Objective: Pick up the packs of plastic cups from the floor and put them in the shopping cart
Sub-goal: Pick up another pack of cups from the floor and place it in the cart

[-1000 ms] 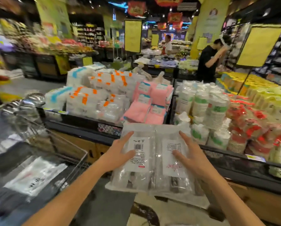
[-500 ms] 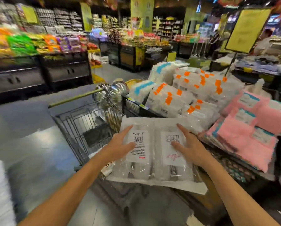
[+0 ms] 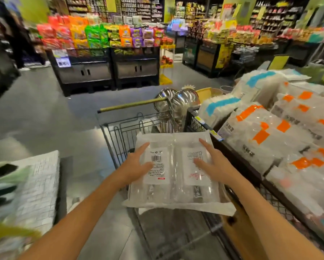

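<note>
Holding 2 cup packs (image 3: 174,177) over cart (image 3: 108,132); L hand (image 3: 136,166) & R hand (image 3: 214,166) clamp opposite sides, apart.

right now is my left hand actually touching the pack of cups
Touching. The head view shows the left hand with thumb and forefinger lying flat on the pack of cups, beside its barcode label, no gap.
</note>
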`<state>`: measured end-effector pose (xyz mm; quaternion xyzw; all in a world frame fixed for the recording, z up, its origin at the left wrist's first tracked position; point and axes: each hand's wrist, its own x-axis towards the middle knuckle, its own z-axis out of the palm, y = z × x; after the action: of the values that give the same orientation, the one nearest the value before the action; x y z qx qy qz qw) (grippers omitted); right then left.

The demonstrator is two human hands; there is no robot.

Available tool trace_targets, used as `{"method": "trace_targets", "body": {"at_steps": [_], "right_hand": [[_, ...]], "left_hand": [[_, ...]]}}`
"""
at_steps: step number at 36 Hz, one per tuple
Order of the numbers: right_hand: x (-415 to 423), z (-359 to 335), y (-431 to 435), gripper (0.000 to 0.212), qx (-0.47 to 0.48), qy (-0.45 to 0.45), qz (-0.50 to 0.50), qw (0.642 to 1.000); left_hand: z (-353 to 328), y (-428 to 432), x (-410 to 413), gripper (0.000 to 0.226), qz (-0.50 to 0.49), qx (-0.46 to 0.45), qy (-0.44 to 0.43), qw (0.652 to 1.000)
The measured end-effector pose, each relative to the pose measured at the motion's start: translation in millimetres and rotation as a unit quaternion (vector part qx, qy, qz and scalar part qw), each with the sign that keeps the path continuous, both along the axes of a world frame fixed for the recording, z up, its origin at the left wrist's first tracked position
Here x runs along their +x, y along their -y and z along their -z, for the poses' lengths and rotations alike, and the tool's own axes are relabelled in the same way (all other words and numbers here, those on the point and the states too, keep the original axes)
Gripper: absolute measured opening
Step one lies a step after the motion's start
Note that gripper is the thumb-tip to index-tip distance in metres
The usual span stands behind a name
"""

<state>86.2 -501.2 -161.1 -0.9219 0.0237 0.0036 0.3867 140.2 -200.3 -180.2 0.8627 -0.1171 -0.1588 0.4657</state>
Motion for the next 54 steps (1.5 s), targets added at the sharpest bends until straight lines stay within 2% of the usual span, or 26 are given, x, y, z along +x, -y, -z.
{"method": "trace_targets", "body": {"at_steps": [11, 20, 27, 33, 37, 39, 41, 46, 54], "right_hand": [[148.8, 61.2, 25.3, 0.078, -0.032, -0.055, -0.135, 0.989], [177.5, 166.2, 21.8, 0.077, -0.019, -0.111, -0.170, 0.979], [127.3, 272.4, 25.5, 0.075, 0.003, -0.178, -0.158, 0.971], [98.4, 349.9, 29.0, 0.072, -0.007, -0.259, -0.158, 0.953], [84.1, 395.1, 34.6, 0.074, 0.007, -0.322, -0.162, 0.933], [77.3, 422.4, 35.8, 0.074, 0.026, -0.324, -0.169, 0.930], [73.3, 446.8, 37.1, 0.073, 0.004, -0.334, -0.147, 0.931], [78.7, 458.2, 30.0, 0.071, -0.016, -0.367, -0.106, 0.924], [78.9, 464.4, 31.5, 0.073, -0.011, -0.389, -0.105, 0.915]], "left_hand": [[69.7, 36.4, 55.4, 0.078, -0.166, -0.036, -0.049, 0.984], [173.6, 52.5, 54.1, 0.075, -0.263, -0.012, -0.105, 0.959], [270.3, 73.1, 4.9, 0.081, -0.268, 0.019, -0.150, 0.952], [342.2, 81.7, -23.1, 0.084, -0.274, 0.079, -0.232, 0.930], [385.5, 86.0, -32.5, 0.083, -0.242, 0.115, -0.277, 0.923], [407.1, 87.1, -35.7, 0.083, -0.225, 0.116, -0.287, 0.924], [424.9, 87.8, -38.3, 0.084, -0.213, 0.135, -0.301, 0.920], [456.7, 92.2, -43.0, 0.075, -0.181, 0.185, -0.291, 0.921], [450.3, 95.3, -41.8, 0.077, -0.199, 0.170, -0.318, 0.911]]}}
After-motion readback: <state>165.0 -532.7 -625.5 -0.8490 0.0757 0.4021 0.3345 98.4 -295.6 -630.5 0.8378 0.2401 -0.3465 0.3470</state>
